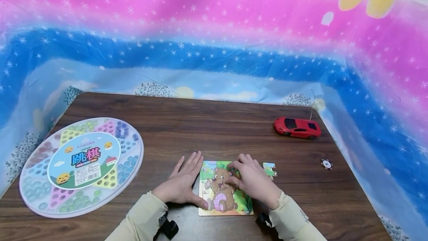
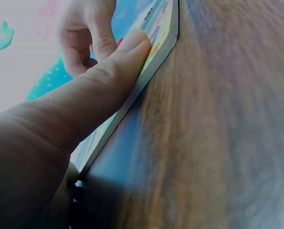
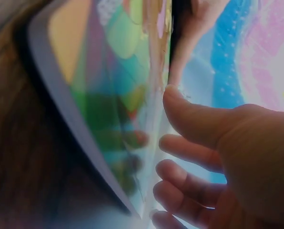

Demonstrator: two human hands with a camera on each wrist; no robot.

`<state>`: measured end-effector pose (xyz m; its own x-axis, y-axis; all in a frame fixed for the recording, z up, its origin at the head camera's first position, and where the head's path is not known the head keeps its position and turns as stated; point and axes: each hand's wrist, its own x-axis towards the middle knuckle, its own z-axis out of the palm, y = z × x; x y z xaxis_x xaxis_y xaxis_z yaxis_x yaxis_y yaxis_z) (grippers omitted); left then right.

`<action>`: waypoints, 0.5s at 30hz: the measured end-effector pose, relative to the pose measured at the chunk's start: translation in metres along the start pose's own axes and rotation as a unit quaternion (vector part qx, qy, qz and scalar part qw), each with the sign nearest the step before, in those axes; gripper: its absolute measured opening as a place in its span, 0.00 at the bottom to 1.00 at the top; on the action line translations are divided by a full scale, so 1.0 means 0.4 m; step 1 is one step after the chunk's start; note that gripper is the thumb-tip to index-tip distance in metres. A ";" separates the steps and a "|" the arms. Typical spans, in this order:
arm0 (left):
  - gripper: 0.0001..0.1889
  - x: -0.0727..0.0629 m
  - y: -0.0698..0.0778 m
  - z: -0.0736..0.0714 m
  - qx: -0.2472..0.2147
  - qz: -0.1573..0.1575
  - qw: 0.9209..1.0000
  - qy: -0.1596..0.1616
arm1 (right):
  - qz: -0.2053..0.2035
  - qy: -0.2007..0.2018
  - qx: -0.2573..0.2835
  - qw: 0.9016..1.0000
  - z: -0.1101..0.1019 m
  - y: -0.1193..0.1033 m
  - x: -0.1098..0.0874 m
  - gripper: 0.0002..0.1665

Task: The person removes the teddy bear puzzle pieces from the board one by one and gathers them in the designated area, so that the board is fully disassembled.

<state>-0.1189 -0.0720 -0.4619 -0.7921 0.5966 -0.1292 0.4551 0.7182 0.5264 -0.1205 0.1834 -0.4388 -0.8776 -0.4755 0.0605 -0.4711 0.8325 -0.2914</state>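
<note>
A square jigsaw puzzle [image 1: 220, 202] with a cartoon brown bear lies in its tray on the table. My left hand [image 1: 182, 181] rests at its left side with straight, spread fingers. In the left wrist view the left thumb [image 2: 104, 78] lies over the puzzle's edge. Over the puzzle's upper right is my right hand [image 1: 252, 179], fingers bent and tips at the surface. The right wrist view shows the right hand [image 3: 247, 152] with fingers apart and no piece visible between them. Beyond its knuckles lie loose puzzle pieces [image 1: 269, 169], partly hidden.
A large round Chinese checkers set [image 1: 130, 174] with colored marbles under its cover lies at the left. Toward the right back stands a red toy car [image 1: 297, 128]. A poker chip [image 1: 326, 164] lies near the right edge. Patterned cloth [image 1: 214, 58] hangs around the table [image 1: 200, 122].
</note>
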 end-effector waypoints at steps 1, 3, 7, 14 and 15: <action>0.72 0.000 0.000 0.000 -0.001 0.000 1.000 0.000 | 0.000 -0.001 -0.001 1.000 0.003 -0.001 0.002 0.21; 0.72 0.000 -0.001 0.001 -0.002 0.000 1.000 0.000 | -0.001 -0.003 -0.008 1.000 0.007 -0.003 0.005 0.21; 0.72 -0.001 -0.002 0.001 -0.004 0.000 1.000 -0.001 | -0.003 0.000 -0.027 1.000 0.008 -0.007 0.010 0.22; 0.72 -0.001 -0.002 0.000 -0.006 0.000 1.000 -0.001 | -0.013 0.012 -0.060 0.998 0.007 -0.010 0.014 0.21; 0.72 -0.001 -0.002 0.000 -0.006 0.000 1.000 -0.001 | -0.015 0.013 -0.063 0.998 0.006 -0.010 0.014 0.20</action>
<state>-0.1189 -0.0727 -0.4622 -0.7911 0.5977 -0.1301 0.4504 0.7131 0.5372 -0.1234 0.1766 -0.4396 -0.8644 -0.4944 0.0915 -0.5028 0.8480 -0.1676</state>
